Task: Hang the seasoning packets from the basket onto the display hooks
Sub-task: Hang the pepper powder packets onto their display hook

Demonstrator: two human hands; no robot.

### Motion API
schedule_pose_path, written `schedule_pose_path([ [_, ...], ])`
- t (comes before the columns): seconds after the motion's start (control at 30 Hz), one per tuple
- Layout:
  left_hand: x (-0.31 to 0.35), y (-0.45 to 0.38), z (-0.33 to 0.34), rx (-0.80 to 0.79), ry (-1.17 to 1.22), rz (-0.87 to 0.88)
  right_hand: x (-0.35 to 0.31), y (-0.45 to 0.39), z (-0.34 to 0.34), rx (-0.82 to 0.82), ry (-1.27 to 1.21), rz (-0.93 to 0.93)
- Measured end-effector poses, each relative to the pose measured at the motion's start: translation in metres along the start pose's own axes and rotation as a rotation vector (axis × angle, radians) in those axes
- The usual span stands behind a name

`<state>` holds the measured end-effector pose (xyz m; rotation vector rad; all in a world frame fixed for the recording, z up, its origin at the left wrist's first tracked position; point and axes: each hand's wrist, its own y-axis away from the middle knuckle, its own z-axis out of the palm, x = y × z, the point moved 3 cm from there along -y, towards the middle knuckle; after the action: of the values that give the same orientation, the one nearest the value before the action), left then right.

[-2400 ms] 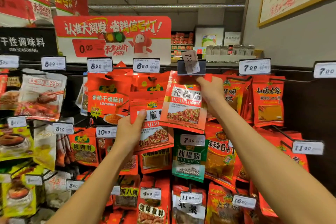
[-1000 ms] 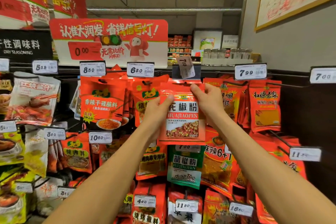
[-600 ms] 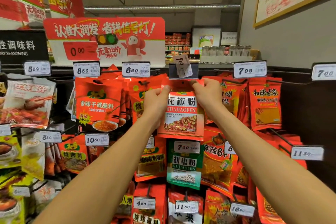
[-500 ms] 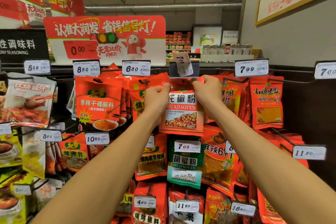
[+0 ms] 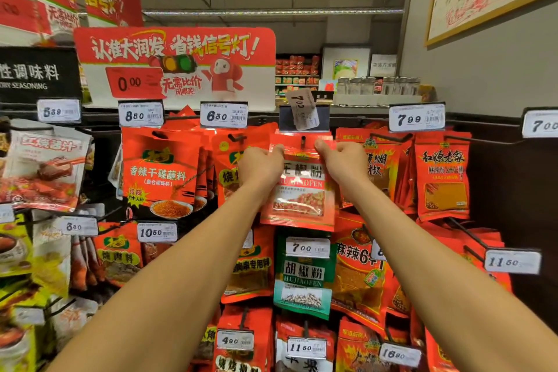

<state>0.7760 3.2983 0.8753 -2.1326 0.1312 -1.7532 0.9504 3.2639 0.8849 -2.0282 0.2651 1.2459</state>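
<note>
Two bare forearms reach up from the near edge, and at their ends the left hand (image 5: 260,167) and right hand (image 5: 342,161) each pinch a top corner of one red seasoning packet (image 5: 299,190), fingers (image 5: 320,145) curled tight on its header strip. Between the two sets of fingertips sits the packet's hang hole, with a dark hook tip (image 5: 303,139) showing at it; whether the hook is through the hole or just in front of it I cannot tell. The packet hangs flat below the fingers, printed with the letters HUAJIAOFEN, partly blurred by glare. The likely trouble from here is a missed hole: if the header bends or the two hands pull unevenly, the hook could catch the film beside the hole, or the packet could slide off the tip when released. Just above the fingers a loose price slip (image 5: 303,109) reading 7.00 sits crooked in its holder (image 5: 303,121) and could be knocked out. Below the fingers hangs a green packet (image 5: 303,278) marked HUJIAOFEN under a 7.00 tag. Left of the fingers are tags reading 6.80 and 8.50; right of them, 7.99. Further back and up, a red sign (image 5: 175,66) shows 0.00, and a black board (image 5: 36,75) reads DRY SEASONING.
</note>
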Motion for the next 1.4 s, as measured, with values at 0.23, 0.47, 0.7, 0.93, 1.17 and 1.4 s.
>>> schedule_pose_path([
  [0.23, -0.032, 0.023, 0.034, -0.123, -0.306, 0.203, 0.033, 0.020, 0.032, -0.045, 0.230, -0.077],
  [0.47, -0.048, -0.003, 0.052, -0.099, -0.395, 0.227, 0.042, -0.007, 0.055, -0.069, 0.220, -0.054],
  [0.7, -0.055, -0.010, 0.058, 0.021, -0.371, 0.342, 0.054, -0.016, 0.071, 0.012, 0.197, -0.069],
  [0.93, -0.049, -0.003, 0.052, -0.125, -0.428, 0.291, 0.052, -0.014, 0.056, -0.125, 0.249, -0.059],
  [1.17, -0.036, 0.032, 0.009, -0.119, -0.283, 0.386, 0.043, 0.040, -0.007, 0.042, 0.139, -0.270],
  [1.4, -0.106, 0.099, -0.041, -0.317, 0.237, 0.050, 0.098, 0.127, -0.028, -0.246, -0.483, 0.087],
])
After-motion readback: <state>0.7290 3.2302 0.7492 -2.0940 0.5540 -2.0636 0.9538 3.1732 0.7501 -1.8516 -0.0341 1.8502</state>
